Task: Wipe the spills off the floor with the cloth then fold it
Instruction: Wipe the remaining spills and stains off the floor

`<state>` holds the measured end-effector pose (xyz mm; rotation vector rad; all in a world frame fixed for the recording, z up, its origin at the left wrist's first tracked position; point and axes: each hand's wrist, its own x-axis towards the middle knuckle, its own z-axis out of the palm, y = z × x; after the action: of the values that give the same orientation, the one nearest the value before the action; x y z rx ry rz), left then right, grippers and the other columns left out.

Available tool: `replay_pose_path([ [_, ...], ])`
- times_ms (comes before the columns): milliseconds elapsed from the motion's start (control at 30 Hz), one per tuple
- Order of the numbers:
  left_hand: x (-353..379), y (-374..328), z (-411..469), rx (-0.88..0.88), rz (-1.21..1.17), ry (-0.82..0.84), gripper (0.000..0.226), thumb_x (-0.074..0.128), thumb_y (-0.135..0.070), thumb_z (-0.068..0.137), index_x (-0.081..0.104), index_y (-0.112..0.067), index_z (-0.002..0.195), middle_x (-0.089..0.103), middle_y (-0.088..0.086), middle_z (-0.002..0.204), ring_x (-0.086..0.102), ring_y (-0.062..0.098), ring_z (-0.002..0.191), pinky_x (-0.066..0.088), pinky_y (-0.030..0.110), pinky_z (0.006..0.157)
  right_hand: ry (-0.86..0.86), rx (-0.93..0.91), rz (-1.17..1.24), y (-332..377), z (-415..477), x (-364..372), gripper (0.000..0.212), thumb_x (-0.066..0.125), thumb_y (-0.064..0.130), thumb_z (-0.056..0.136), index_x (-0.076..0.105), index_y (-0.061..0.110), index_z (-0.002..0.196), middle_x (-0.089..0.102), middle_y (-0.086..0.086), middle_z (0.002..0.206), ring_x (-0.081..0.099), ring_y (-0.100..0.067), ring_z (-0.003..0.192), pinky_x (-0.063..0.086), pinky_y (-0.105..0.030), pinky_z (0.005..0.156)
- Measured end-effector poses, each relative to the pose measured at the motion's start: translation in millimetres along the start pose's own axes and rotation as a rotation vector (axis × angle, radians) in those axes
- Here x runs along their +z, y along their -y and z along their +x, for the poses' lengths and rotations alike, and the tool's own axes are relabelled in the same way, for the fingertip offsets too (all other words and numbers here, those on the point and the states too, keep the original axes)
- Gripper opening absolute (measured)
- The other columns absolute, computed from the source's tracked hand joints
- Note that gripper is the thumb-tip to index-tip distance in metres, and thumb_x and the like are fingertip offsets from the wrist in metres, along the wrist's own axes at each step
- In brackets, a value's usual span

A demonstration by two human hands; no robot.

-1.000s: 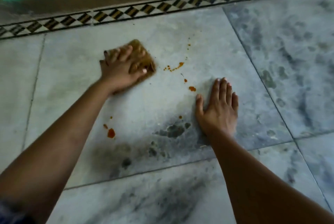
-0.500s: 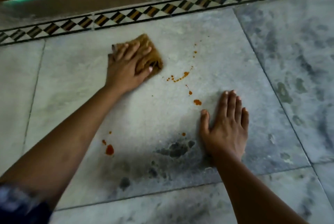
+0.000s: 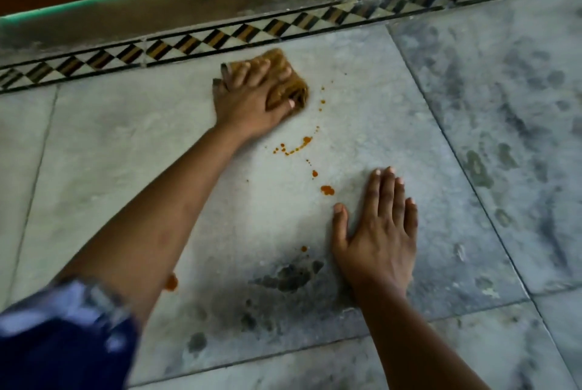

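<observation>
The left hand (image 3: 248, 99) presses the bunched brown cloth (image 3: 294, 88) onto the grey marble floor (image 3: 126, 144) just on the near side of the chequered border strip (image 3: 201, 43), fingers spread over it, thumb along its near edge; the right hand (image 3: 378, 238) lies flat on the floor well nearer than the strip, fingers straight, holding nothing; orange spills (image 3: 296, 145) dot the tile between cloth and right hand; a blue sleeve (image 3: 63, 336) lies farthest from the strip.
</observation>
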<state>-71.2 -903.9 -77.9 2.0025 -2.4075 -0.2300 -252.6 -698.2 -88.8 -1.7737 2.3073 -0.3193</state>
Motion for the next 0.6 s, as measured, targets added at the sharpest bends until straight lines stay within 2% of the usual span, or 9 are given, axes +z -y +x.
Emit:
replay_pose_path([
  [67, 4.4, 14.1, -36.7, 0.131, 0.011, -0.027, 0.075, 0.022, -0.079, 0.076, 0.014, -0.05, 0.144, 0.009, -0.008, 0.159, 0.004, 0.023, 0.146, 0.01, 0.058, 0.113, 0.002, 0.003, 0.012, 0.0, 0.1, 0.6, 0.075, 0.02, 0.052, 0.089, -0.001, 0.012, 0.149, -0.001, -0.007, 0.158, -0.003, -0.017, 0.145, -0.007, -0.033, 0.116],
  [100, 2.2, 25.5, -46.8, 0.097, 0.008, -0.053, 0.078, 0.022, -0.081, 0.074, 0.016, -0.049, 0.144, 0.011, -0.008, 0.159, 0.006, 0.023, 0.146, 0.012, 0.057, 0.112, -0.004, 0.002, 0.014, 1.2, 0.2, 0.7, 0.075, 0.02, 0.052, 0.089, -0.001, 0.012, 0.15, -0.002, -0.007, 0.158, -0.003, -0.018, 0.145, -0.007, -0.033, 0.116],
  [200, -5.4, 52.9, -4.7, -0.237, -0.017, -0.061, 0.081, 0.03, -0.081, 0.077, 0.015, -0.043, 0.146, 0.007, -0.007, 0.159, 0.008, 0.032, 0.144, 0.011, 0.061, 0.111, -0.003, -0.003, 0.009, 1.1, -0.1, -0.5, 0.075, 0.019, 0.052, 0.089, -0.002, 0.012, 0.149, -0.002, -0.007, 0.158, -0.004, -0.018, 0.145, -0.008, -0.033, 0.116],
  [267, -9.7, 42.2, 39.9, -0.315, -0.058, -0.017, 0.081, 0.026, -0.083, 0.073, 0.016, -0.046, 0.144, 0.007, -0.005, 0.159, 0.008, 0.037, 0.144, 0.009, 0.065, 0.11, 0.002, -0.011, 0.011, 0.1, -0.2, -1.1, 0.075, 0.018, 0.053, 0.089, -0.004, 0.012, 0.149, -0.005, -0.007, 0.158, -0.007, -0.017, 0.145, -0.009, -0.033, 0.116],
  [367, -7.1, -15.8, 81.2, -0.15, -0.093, 0.003, 0.069, 0.027, -0.077, 0.077, 0.024, -0.048, 0.141, 0.011, -0.004, 0.159, 0.009, 0.038, 0.143, 0.007, 0.063, 0.111, -0.001, -0.011, 0.03, 0.7, 0.6, -0.5, 0.075, 0.017, 0.052, 0.089, -0.006, 0.013, 0.149, -0.007, -0.006, 0.158, -0.01, -0.016, 0.144, -0.01, -0.033, 0.115],
  [467, -4.6, -76.7, 66.0, 0.004, -0.041, 0.022, 0.057, 0.036, -0.063, 0.089, 0.022, -0.05, 0.142, 0.007, -0.011, 0.159, 0.003, 0.031, 0.145, 0.002, 0.063, 0.111, -0.027, -0.008, 0.028, 2.1, 0.3, 0.4, 0.076, 0.023, 0.051, 0.089, 0.003, 0.011, 0.15, 0.001, -0.008, 0.158, -0.002, -0.019, 0.146, -0.008, -0.033, 0.115],
  [533, -3.9, -77.1, 38.9, 0.197, -0.018, 0.051, 0.057, 0.033, -0.064, 0.088, 0.019, -0.053, 0.142, 0.006, -0.013, 0.159, 0.001, 0.026, 0.146, 0.003, 0.062, 0.112, -0.035, -0.005, 0.019, 2.1, 1.0, 2.1, 0.076, 0.023, 0.051, 0.088, 0.005, 0.011, 0.15, 0.004, -0.008, 0.158, 0.002, -0.02, 0.146, -0.006, -0.033, 0.115],
  [600, -1.7, -48.2, 20.2, 0.371, -0.004, 0.073, 0.057, 0.029, -0.062, 0.086, 0.017, -0.053, 0.142, 0.007, -0.011, 0.159, 0.001, 0.025, 0.146, 0.003, 0.059, 0.112, -0.04, -0.005, 0.018, 1.6, 2.1, 3.6, 0.076, 0.022, 0.051, 0.088, 0.006, 0.01, 0.15, 0.005, -0.009, 0.158, 0.003, -0.021, 0.146, -0.006, -0.033, 0.115],
])
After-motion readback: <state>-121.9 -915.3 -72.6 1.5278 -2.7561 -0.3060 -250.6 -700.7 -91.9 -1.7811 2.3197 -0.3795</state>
